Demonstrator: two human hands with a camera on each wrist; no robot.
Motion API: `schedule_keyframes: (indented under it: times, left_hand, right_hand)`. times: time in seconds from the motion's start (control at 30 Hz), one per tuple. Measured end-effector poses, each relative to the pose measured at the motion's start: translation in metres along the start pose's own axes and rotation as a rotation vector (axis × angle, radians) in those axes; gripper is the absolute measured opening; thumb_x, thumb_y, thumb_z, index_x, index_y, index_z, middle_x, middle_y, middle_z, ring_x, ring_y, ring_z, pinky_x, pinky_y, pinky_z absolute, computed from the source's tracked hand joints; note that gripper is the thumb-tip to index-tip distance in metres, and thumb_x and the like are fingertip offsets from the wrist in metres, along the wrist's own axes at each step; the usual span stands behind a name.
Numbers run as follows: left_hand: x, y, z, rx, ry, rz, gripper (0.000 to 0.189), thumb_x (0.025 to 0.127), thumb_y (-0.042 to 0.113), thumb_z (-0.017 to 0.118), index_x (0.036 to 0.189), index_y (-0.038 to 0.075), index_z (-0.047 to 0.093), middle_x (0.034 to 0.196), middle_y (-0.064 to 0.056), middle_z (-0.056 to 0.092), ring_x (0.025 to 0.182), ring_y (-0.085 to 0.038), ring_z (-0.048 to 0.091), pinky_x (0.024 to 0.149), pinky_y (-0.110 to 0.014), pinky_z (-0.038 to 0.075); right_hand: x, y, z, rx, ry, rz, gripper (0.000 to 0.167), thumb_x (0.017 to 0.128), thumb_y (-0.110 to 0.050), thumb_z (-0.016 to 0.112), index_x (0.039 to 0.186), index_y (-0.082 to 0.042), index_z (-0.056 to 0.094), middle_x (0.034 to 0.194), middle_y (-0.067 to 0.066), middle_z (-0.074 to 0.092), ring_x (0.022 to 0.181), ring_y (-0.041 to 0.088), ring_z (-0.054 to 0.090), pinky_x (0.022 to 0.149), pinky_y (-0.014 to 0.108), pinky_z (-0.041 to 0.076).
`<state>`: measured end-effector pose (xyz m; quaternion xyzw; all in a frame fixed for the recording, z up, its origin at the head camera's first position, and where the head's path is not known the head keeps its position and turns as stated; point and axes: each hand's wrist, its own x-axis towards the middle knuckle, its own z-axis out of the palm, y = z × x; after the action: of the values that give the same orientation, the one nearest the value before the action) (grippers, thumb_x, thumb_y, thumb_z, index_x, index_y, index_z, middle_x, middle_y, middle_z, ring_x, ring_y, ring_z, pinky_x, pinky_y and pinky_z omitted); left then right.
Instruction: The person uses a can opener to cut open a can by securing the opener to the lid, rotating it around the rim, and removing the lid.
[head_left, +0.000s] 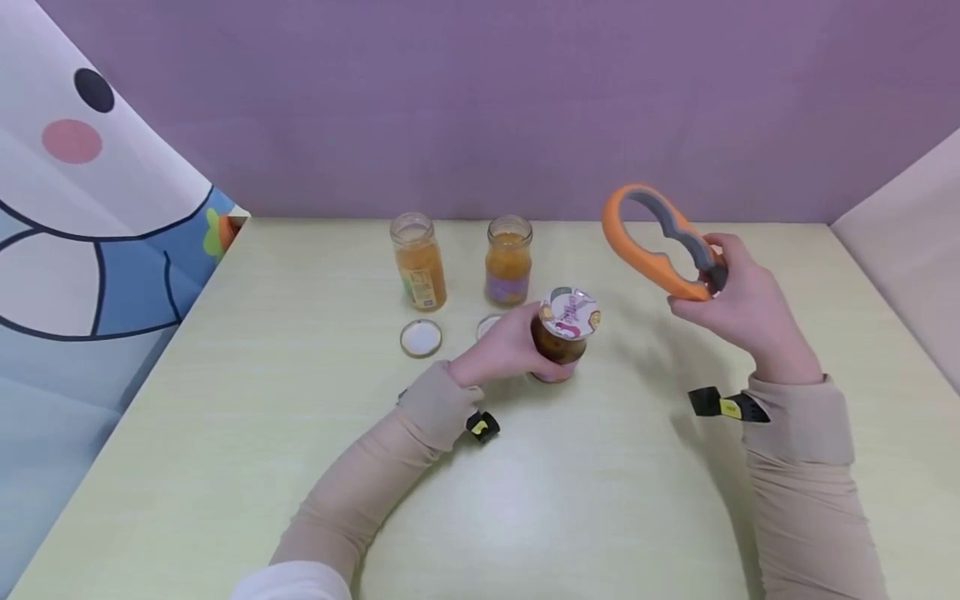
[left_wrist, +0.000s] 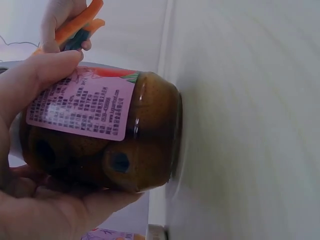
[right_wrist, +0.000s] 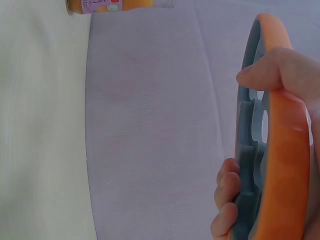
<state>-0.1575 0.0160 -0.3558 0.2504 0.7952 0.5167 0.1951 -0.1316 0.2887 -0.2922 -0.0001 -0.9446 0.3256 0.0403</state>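
Observation:
My left hand [head_left: 513, 346] grips a glass jar [head_left: 558, 346] of dark brown contents, thumb and fingers round its sides. Its printed lid [head_left: 570, 313] is on, and in the left wrist view the jar [left_wrist: 155, 125] shows a pink label and stands with its base at the tabletop. To the right, my right hand [head_left: 750, 304] holds an orange and grey jar opener [head_left: 637, 250] up in the air, apart from the jar. In the right wrist view, thumb and fingers curl round the opener [right_wrist: 282, 165].
Behind the left hand stand two lidless glass jars, a taller orange-filled jar [head_left: 422, 271] and a shorter one [head_left: 508, 267]. One loose lid [head_left: 421, 338] lies before the taller jar; another lid [head_left: 487, 325] is partly hidden by my left hand. A purple backdrop [head_left: 525, 108] rises behind the table.

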Motion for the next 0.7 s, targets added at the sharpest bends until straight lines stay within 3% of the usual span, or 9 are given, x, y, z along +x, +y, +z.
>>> schedule_keyframes:
  times: [0.3, 0.5, 0.7]
  left_hand:
    - [0.001, -0.005, -0.004, -0.023, -0.007, -0.023, 0.067, 0.068, 0.012, 0.084, 0.126, 0.012, 0.05, 0.119, 0.0, 0.061, 0.109, -0.013, 0.055, 0.1, -0.029, 0.042]
    - [0.003, -0.007, -0.009, -0.022, -0.042, -0.007, 0.064, 0.069, 0.013, 0.084, 0.124, 0.011, 0.053, 0.117, 0.0, 0.062, 0.106, -0.013, 0.057, 0.098, -0.028, 0.044]
    - [0.004, -0.009, -0.006, -0.071, -0.079, 0.013, 0.061, 0.069, 0.011, 0.084, 0.122, 0.01, 0.053, 0.114, -0.002, 0.062, 0.102, -0.014, 0.058, 0.094, -0.025, 0.045]
  right_hand:
    - [0.002, -0.005, -0.002, 0.0, -0.015, -0.067, 0.064, 0.078, -0.021, 0.072, 0.133, -0.012, 0.041, 0.09, 0.009, 0.055, 0.071, 0.016, 0.048, 0.061, 0.027, 0.037]
    - [0.002, -0.013, 0.006, 0.066, -0.105, -0.114, 0.062, 0.079, -0.018, 0.075, 0.134, -0.016, 0.047, 0.094, 0.006, 0.054, 0.076, 0.016, 0.047, 0.063, 0.027, 0.039]
    - [0.0, -0.024, 0.026, 0.066, -0.187, -0.258, 0.064, 0.074, -0.014, 0.078, 0.131, -0.012, 0.051, 0.09, 0.007, 0.055, 0.076, 0.017, 0.047, 0.062, 0.025, 0.042]
